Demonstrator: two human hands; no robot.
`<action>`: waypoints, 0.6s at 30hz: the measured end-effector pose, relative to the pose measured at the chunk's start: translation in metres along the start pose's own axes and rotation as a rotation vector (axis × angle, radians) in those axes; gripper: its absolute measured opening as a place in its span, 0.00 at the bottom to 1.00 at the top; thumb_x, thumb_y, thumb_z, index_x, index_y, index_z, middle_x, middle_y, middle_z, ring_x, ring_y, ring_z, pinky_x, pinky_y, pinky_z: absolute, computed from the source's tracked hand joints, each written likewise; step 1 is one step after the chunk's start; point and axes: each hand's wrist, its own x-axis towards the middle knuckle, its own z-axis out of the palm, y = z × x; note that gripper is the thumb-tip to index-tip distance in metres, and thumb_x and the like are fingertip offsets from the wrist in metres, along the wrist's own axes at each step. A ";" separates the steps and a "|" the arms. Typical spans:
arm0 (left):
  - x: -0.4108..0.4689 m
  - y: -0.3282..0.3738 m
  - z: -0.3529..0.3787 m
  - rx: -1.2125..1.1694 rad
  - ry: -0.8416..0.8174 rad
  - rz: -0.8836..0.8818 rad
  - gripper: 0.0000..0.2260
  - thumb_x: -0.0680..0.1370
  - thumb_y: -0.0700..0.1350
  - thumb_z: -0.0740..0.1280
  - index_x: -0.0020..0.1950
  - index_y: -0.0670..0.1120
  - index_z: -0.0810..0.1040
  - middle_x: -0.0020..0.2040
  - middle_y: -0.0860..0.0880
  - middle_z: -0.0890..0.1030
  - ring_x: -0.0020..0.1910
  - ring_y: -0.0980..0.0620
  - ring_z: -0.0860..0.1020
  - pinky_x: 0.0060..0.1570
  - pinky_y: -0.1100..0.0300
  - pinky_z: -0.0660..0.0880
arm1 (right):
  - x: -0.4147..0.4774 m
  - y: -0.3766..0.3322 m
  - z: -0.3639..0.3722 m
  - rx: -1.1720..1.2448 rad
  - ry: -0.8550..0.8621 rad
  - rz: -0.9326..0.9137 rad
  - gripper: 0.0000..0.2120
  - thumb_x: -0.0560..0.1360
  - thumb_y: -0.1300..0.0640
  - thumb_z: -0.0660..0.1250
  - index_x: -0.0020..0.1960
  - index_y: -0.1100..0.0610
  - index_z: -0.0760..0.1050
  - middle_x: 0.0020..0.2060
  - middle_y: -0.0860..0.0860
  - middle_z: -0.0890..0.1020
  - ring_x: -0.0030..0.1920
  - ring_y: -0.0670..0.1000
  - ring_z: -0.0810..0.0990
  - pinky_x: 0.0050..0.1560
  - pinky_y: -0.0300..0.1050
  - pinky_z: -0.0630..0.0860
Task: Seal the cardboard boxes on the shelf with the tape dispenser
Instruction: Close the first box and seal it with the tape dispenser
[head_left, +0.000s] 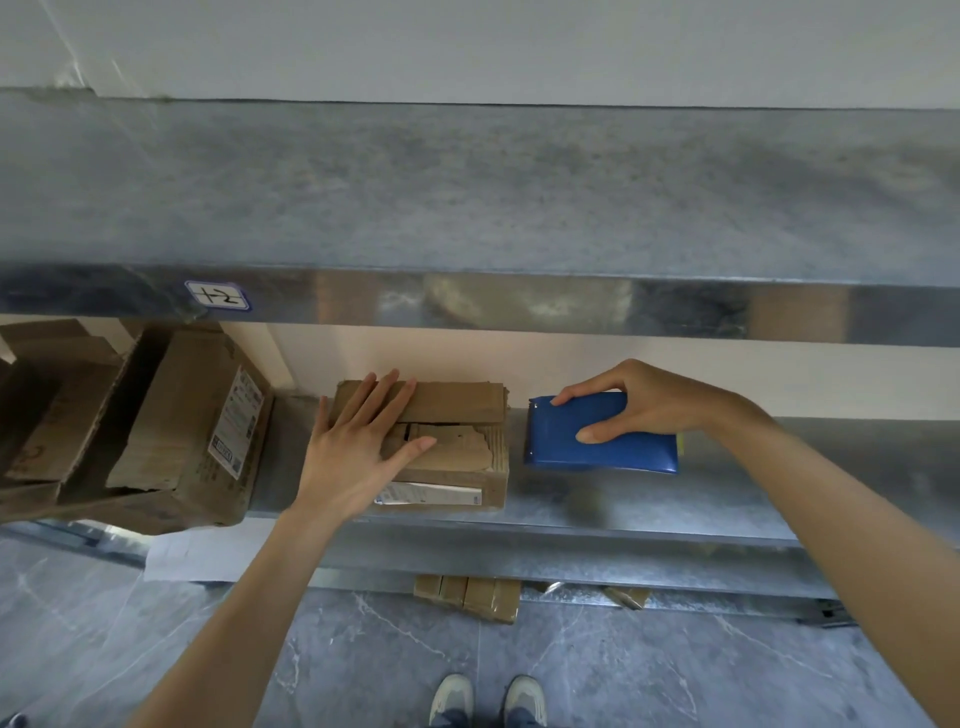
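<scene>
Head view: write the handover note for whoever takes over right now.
Left hand: flat, fingers straight, pressing down the flaps of the small box on the shelf.
Right hand: grips a blue packet just right of that box.
Big boxes: tilted at the shelf's left end.
Tape dispenser: not in view.
Done: no tape shows on the small box.
Left: put the packet aside, find the dispenser, tape the small box, then the big ones.
</scene>
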 end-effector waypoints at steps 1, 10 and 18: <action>0.000 0.000 0.000 -0.020 0.002 -0.005 0.37 0.74 0.76 0.38 0.81 0.61 0.48 0.80 0.60 0.46 0.79 0.58 0.43 0.76 0.40 0.52 | 0.003 -0.004 0.003 -0.011 0.006 0.002 0.20 0.69 0.45 0.77 0.59 0.34 0.79 0.62 0.31 0.76 0.60 0.36 0.76 0.65 0.43 0.74; -0.001 0.004 -0.005 -0.059 0.000 0.002 0.38 0.74 0.76 0.40 0.81 0.60 0.51 0.81 0.59 0.50 0.79 0.58 0.46 0.70 0.40 0.64 | 0.028 -0.039 0.009 -0.263 0.019 0.008 0.23 0.63 0.37 0.77 0.57 0.29 0.77 0.59 0.34 0.79 0.59 0.46 0.78 0.62 0.53 0.75; -0.002 0.005 -0.007 -0.107 0.020 0.009 0.39 0.73 0.76 0.42 0.80 0.58 0.55 0.81 0.58 0.52 0.80 0.56 0.49 0.70 0.40 0.65 | 0.041 -0.020 0.058 -0.427 0.058 0.110 0.28 0.67 0.39 0.76 0.66 0.37 0.75 0.61 0.41 0.81 0.59 0.50 0.78 0.54 0.48 0.76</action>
